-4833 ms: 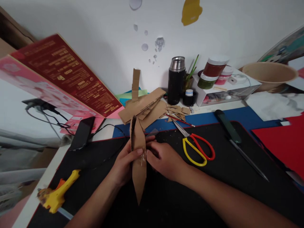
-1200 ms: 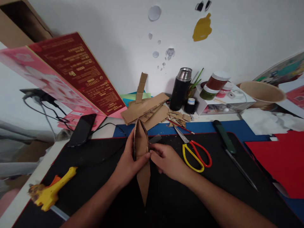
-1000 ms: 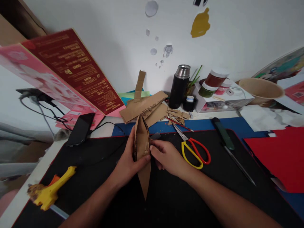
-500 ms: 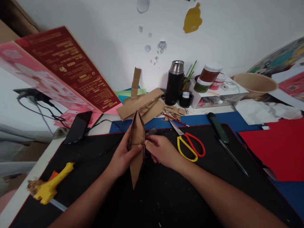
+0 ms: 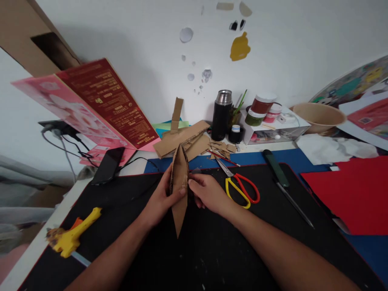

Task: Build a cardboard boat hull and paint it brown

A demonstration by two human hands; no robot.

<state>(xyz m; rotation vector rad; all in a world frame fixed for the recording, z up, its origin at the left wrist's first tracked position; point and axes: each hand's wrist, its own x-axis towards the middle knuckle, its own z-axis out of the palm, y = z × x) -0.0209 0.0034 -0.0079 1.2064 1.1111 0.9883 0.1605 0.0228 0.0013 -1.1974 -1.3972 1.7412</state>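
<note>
A folded brown cardboard piece (image 5: 180, 210), pointed at both ends with raised side walls, stands tilted in my left hand (image 5: 162, 200). My left thumb presses on its inner face, while the other fingers go behind its left wall. My right hand (image 5: 209, 192) is closed at the right wall, thumb and forefinger pinched against its edge. Those fingertips are partly hidden. Right of my hands lie scissors (image 5: 238, 188) with one yellow and one red handle, blades slightly apart. Beyond the cardboard are loose cardboard strips (image 5: 194, 131) and small scraps (image 5: 222, 148).
A yellow glue gun (image 5: 71, 238) lies at left near a phone (image 5: 109, 163). A knife (image 5: 280, 173) with its blade out lies at right, beside red paper (image 5: 348, 194). A black flask (image 5: 220, 119), paint jars (image 5: 262, 105) and a bowl (image 5: 318, 115) stand along the wall.
The view has tilted up a little and shifted left, so everything sits slightly differently in the picture. Both hands keep nearly the same hold on the cardboard piece.
</note>
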